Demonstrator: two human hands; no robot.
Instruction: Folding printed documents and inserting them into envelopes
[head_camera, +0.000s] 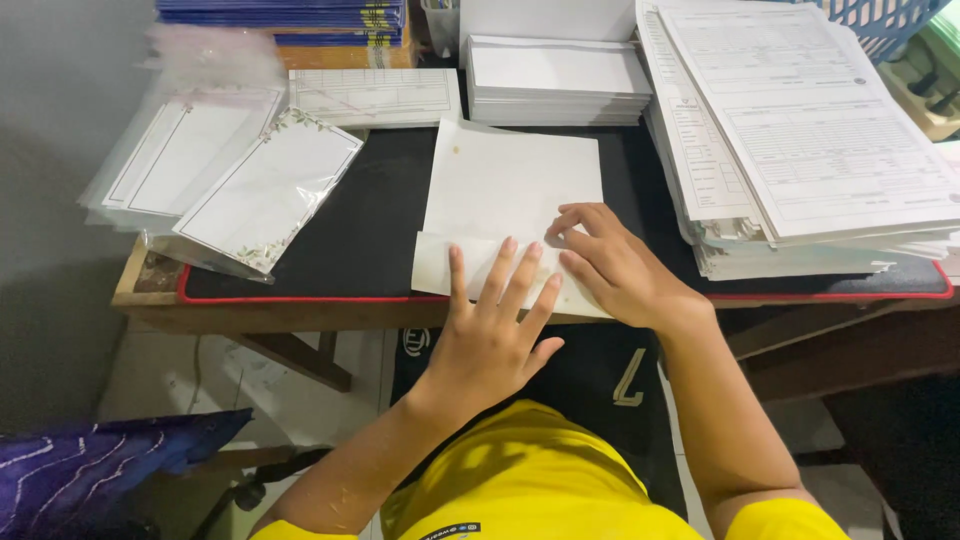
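Observation:
A white sheet of paper (510, 185) lies on the black mat (375, 235), its near edge folded up toward me. My left hand (490, 335) lies flat on the folded flap with its fingers spread. My right hand (620, 268) rests beside it, its fingertips pressing on the fold line at the flap's right part. Neither hand grips anything.
Clear-wrapped bordered sheets (265, 190) lie at the left. A stack of white paper (555, 80) sits at the back. A tall pile of printed forms (800, 130) fills the right. A blue basket (880, 20) stands at the back right. The wooden table edge (300, 315) runs just before me.

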